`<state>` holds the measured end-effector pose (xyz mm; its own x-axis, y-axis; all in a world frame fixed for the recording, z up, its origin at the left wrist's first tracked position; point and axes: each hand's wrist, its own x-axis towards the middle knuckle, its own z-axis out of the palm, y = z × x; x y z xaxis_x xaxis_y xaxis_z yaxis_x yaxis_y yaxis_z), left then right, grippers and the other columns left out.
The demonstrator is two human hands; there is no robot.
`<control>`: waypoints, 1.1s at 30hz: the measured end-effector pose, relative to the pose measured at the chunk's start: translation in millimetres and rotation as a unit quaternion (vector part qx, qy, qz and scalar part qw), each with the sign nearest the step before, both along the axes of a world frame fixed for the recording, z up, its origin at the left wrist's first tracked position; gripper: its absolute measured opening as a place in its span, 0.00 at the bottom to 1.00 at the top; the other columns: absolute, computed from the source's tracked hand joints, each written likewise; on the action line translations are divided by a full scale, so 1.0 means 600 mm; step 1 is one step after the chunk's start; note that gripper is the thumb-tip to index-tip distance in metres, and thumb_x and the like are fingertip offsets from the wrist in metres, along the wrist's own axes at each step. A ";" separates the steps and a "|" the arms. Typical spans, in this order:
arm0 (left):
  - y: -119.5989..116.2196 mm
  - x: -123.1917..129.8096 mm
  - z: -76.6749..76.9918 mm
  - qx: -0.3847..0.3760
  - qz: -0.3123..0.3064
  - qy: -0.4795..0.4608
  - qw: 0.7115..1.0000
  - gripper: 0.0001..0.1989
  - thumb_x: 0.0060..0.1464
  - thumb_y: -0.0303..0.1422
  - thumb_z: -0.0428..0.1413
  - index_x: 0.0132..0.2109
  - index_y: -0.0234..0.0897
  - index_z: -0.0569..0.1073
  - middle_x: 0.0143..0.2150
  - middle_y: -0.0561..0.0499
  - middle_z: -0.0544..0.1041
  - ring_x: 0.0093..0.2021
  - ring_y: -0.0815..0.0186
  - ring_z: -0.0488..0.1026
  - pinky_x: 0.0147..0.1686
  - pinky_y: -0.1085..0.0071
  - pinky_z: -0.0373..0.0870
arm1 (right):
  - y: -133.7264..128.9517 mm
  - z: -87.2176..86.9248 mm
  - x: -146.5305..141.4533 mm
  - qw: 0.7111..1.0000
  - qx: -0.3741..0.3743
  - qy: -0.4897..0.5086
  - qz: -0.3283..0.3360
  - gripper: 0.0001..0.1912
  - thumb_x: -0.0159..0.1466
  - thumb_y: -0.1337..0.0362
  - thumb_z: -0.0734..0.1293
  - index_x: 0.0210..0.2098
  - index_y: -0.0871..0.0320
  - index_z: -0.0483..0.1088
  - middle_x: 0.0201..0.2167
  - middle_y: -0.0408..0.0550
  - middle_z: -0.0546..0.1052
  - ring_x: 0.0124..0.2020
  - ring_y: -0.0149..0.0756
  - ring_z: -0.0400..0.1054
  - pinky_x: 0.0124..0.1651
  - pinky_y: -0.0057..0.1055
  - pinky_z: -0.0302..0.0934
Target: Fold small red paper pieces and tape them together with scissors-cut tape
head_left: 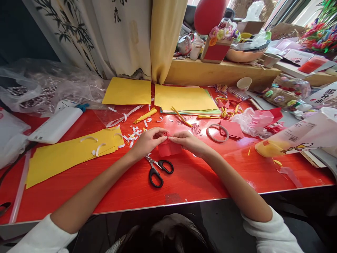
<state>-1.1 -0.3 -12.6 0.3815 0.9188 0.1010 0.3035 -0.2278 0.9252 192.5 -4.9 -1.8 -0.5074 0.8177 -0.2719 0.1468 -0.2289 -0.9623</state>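
Observation:
A small creased square of red paper [170, 149] is pinched along its upper edge by both hands, just above the red table. My left hand [150, 141] grips it between thumb and fingers on the left side. From the right, my right hand [189, 141] pinches the same edge, so the two sets of fingertips almost meet. Below the left hand lies a pair of scissors [159, 170] with black handles, blades partly hidden by that hand. Scattered white paper scraps [133, 135] lie left of the left hand. A flat stack of red paper squares [231, 129] rests to the right, beside a tape roll [217, 133].
Yellow paper strips [71, 153] lie at left, and yellow sheets [184, 98] at the back. A white power bank-like box [56, 124] sits far left. At right, a tilted plastic cup [292, 137] holds yellow liquid. The table's front edge [168, 208] is near me.

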 end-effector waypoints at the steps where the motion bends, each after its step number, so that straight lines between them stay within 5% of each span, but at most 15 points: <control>1: -0.001 0.001 0.001 0.004 -0.001 0.001 1.000 0.16 0.53 0.39 0.54 0.47 0.36 0.73 0.40 0.49 0.76 0.39 0.67 0.72 0.42 0.70 0.67 | 0.000 0.000 0.000 1.000 0.003 0.000 0.000 0.18 0.57 0.51 0.68 0.29 0.62 0.69 0.23 0.41 0.64 0.23 0.25 0.53 0.26 0.26 0.43; 16: 0.002 -0.003 0.003 0.018 -0.049 0.034 0.998 0.20 0.52 0.37 0.55 0.53 0.40 0.70 0.42 0.50 0.70 0.40 0.67 0.67 0.43 0.72 0.65 | 0.003 0.000 -0.002 0.998 -0.057 0.033 -0.020 0.19 0.55 0.50 0.69 0.28 0.61 0.71 0.24 0.43 0.68 0.24 0.25 0.57 0.26 0.25 0.48; 20: 0.003 -0.001 0.002 0.007 -0.031 0.031 0.999 0.20 0.51 0.37 0.55 0.52 0.39 0.71 0.40 0.50 0.71 0.40 0.66 0.68 0.41 0.72 0.65 | 0.005 -0.005 0.000 1.000 -0.012 -0.007 -0.023 0.19 0.56 0.49 0.68 0.28 0.61 0.70 0.21 0.40 0.64 0.22 0.24 0.52 0.25 0.26 0.43; 25: 0.003 -0.002 0.010 -0.028 -0.011 0.006 1.000 0.16 0.55 0.41 0.51 0.44 0.36 0.75 0.43 0.48 0.76 0.45 0.64 0.71 0.46 0.72 0.64 | 0.008 -0.014 0.001 1.000 0.021 -0.012 0.000 0.21 0.58 0.48 0.66 0.30 0.62 0.71 0.23 0.42 0.66 0.23 0.25 0.53 0.26 0.26 0.43; 33: -0.002 0.004 0.004 -0.002 0.015 0.025 1.000 0.16 0.54 0.45 0.52 0.35 0.36 0.73 0.33 0.51 0.76 0.35 0.66 0.71 0.37 0.73 0.65 | -0.001 -0.002 -0.007 0.999 0.023 -0.042 0.015 0.20 0.54 0.48 0.68 0.24 0.60 0.67 0.19 0.38 0.60 0.22 0.25 0.48 0.26 0.27 0.40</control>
